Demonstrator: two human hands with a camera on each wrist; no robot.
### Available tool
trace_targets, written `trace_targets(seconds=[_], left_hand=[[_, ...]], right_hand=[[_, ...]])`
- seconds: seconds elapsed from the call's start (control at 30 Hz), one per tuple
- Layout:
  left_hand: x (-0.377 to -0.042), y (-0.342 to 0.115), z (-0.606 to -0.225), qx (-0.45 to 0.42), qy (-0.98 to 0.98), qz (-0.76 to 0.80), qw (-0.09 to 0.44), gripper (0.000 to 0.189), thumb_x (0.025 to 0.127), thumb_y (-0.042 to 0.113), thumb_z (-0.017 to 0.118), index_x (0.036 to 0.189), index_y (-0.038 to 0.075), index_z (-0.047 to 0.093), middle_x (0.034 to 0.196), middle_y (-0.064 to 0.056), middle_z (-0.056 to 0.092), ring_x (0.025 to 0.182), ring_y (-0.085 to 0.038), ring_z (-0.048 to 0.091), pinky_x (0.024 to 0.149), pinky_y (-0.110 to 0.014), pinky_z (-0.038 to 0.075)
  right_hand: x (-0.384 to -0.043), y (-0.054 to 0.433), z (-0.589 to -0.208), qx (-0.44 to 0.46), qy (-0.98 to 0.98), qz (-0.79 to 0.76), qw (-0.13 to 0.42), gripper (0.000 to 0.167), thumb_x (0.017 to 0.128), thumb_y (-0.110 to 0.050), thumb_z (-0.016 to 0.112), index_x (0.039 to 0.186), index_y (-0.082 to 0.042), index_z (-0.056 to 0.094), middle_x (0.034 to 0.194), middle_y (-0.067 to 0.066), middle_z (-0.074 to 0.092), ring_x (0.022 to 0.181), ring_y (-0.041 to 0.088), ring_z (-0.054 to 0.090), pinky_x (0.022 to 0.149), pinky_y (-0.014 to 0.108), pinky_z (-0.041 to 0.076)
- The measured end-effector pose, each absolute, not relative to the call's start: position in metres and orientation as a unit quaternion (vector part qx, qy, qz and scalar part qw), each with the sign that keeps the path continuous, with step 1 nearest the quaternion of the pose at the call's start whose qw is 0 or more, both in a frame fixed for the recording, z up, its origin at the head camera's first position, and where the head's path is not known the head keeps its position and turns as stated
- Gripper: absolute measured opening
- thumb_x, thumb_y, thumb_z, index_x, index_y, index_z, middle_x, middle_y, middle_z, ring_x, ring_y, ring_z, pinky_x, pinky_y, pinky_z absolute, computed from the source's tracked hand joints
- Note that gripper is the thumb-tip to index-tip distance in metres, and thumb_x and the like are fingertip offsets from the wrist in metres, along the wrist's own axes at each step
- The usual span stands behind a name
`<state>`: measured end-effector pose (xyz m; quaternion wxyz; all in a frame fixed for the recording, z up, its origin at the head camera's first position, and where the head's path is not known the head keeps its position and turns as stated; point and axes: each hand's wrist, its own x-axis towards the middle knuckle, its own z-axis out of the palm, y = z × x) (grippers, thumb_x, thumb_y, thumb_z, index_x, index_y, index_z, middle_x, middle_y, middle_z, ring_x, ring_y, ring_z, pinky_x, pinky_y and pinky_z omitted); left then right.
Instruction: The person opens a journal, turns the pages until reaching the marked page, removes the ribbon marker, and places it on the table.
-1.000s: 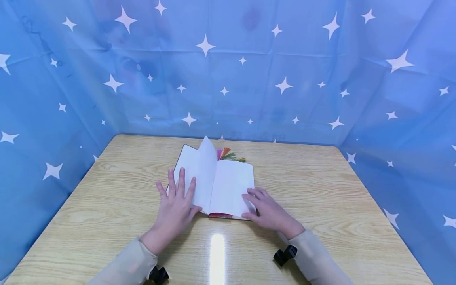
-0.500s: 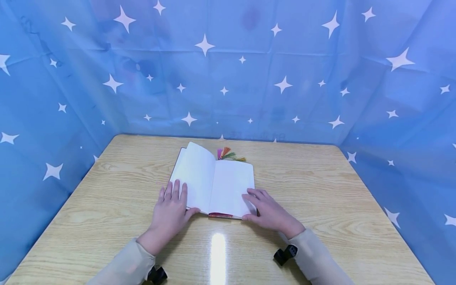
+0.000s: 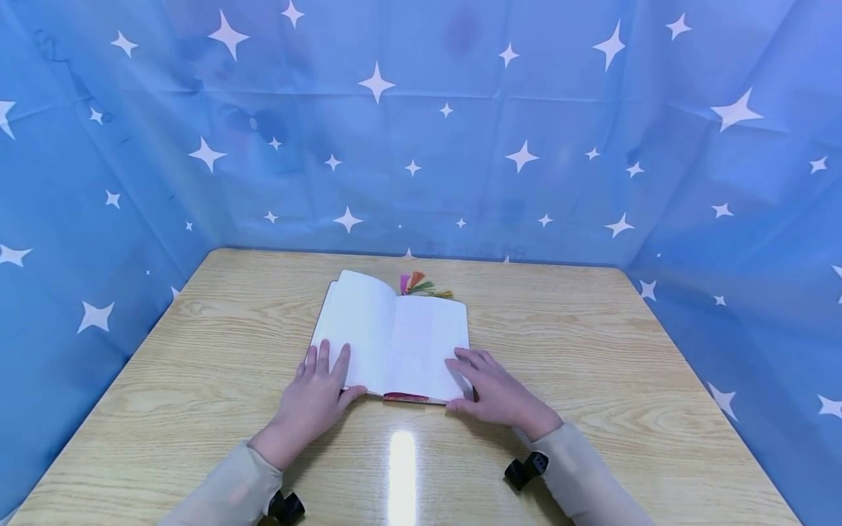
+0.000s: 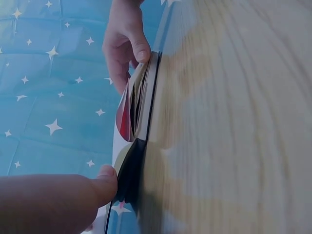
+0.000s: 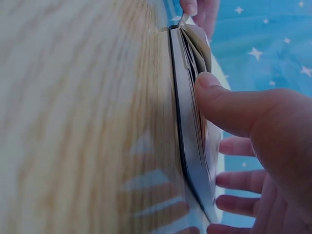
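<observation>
A notebook (image 3: pixel 424 343) with blank white pages lies spread flat on the table, dark cover underneath. My left hand (image 3: pixel 312 402) rests its extended fingers on the lower left page, thumb along the bottom edge. On the lower right corner lies my right hand (image 3: pixel 490 387), its fingers loosely bent on the page and its thumb at the bottom edge. Seen edge-on in the right wrist view, the notebook (image 5: pixel 187 112) has slightly fanned pages, and my right thumb (image 5: pixel 212 90) touches their edge. The left wrist view shows a red patch (image 4: pixel 124 117) among the pages near the spine.
Colored tassels (image 3: pixel 427 285) stick out beyond the notebook's top edge. The wooden table (image 3: pixel 559 329) reaches back to a blue curtain (image 3: pixel 421 131) with white stars. A bright light reflection (image 3: pixel 403 475) falls on the table's front part.
A page that stood up near the spine has come down onto the left side. My left hand has slid down and left along the left page. The right hand has stayed put.
</observation>
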<state>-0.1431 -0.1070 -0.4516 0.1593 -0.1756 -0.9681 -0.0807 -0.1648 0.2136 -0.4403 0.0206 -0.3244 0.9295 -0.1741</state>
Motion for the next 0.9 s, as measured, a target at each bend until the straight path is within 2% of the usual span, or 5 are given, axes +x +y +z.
trace_targets(seconds=[0.5,0.9], left_hand=[[-0.1407,-0.1081,-0.4551,-0.15,-0.98,-0.118,0.053,0.075,0.089,0.057,0.049,0.139,0.001,0.041,0.134,-0.038,0.036,0.123,-0.053,0.034,0.091,-0.059,0.039],[-0.1429,-0.1079,-0.453,-0.144,-0.981,-0.125,0.031,0.075,0.09,0.056,0.048,0.14,0.001,0.038,0.136,-0.037,0.034,0.124,-0.053,0.032,0.094,-0.059,0.036]], right_hand=[[-0.1628,0.2102,-0.438,-0.325,0.93,-0.172,0.027,0.071,0.085,-0.057,0.055,0.139,-0.011,0.044,0.144,0.014,0.036,0.13,0.03,0.033,0.102,0.047,0.033],[-0.1651,0.2084,-0.4357,-0.331,0.927,-0.175,0.007,0.068,0.088,-0.056,0.052,0.138,-0.011,0.045,0.143,0.014,0.038,0.129,0.029,0.035,0.102,0.046,0.033]])
